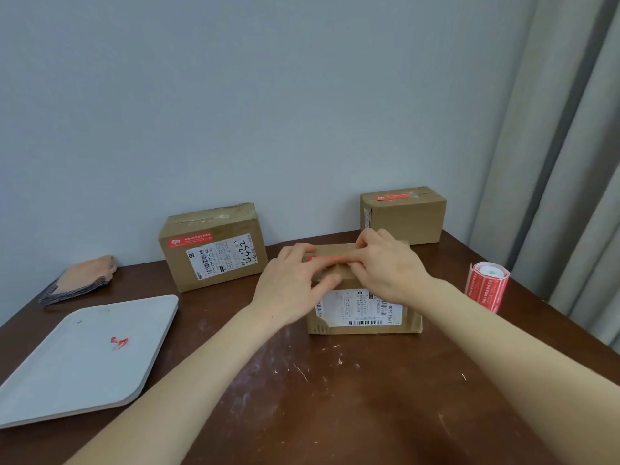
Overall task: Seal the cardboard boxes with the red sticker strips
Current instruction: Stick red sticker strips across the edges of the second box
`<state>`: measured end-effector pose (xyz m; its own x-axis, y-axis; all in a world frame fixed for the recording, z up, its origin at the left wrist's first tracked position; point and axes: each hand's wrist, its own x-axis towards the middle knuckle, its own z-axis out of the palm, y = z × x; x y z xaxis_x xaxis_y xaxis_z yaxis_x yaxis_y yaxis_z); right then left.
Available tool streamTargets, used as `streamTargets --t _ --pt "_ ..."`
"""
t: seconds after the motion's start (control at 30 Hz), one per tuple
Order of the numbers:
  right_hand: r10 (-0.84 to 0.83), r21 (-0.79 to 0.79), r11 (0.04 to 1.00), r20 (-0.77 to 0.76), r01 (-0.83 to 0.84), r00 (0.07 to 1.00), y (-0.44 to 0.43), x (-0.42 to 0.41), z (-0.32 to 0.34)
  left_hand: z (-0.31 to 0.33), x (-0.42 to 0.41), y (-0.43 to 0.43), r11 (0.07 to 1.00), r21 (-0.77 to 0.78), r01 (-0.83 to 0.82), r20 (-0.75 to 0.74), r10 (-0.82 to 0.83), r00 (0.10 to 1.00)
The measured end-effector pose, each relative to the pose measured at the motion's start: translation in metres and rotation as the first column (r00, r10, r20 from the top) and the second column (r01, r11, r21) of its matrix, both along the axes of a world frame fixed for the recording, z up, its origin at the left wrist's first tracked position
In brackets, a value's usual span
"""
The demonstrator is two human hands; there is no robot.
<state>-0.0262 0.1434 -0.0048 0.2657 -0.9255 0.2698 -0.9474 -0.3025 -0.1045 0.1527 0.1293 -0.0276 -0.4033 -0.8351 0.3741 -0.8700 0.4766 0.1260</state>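
Both hands rest on top of the near box (364, 308): the left hand (295, 283) flat, steadying it, while the right hand (382, 266) presses the red strip (323, 259) across its seam. The sticker roll (486, 285) stands right of this box, within reach.

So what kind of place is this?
Probably a room at home used for packing parcels: a scuffed wooden table against a bare wall, labelled boxes, a sticker roll, and a curtain.
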Motion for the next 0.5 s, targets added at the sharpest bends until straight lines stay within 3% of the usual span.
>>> streamTargets --t 0.17,0.5 --pt "-0.025 -0.022 0.999 -0.065 0.024 0.998 0.006 0.003 -0.002 -0.003 0.001 0.001 0.999 0.010 -0.033 -0.031 0.033 0.999" --pt "-0.089 -0.078 0.993 -0.049 0.085 0.995 0.007 -0.004 -0.003 0.000 0.009 0.003 0.999 -0.039 -0.038 -0.021 0.037 0.999"
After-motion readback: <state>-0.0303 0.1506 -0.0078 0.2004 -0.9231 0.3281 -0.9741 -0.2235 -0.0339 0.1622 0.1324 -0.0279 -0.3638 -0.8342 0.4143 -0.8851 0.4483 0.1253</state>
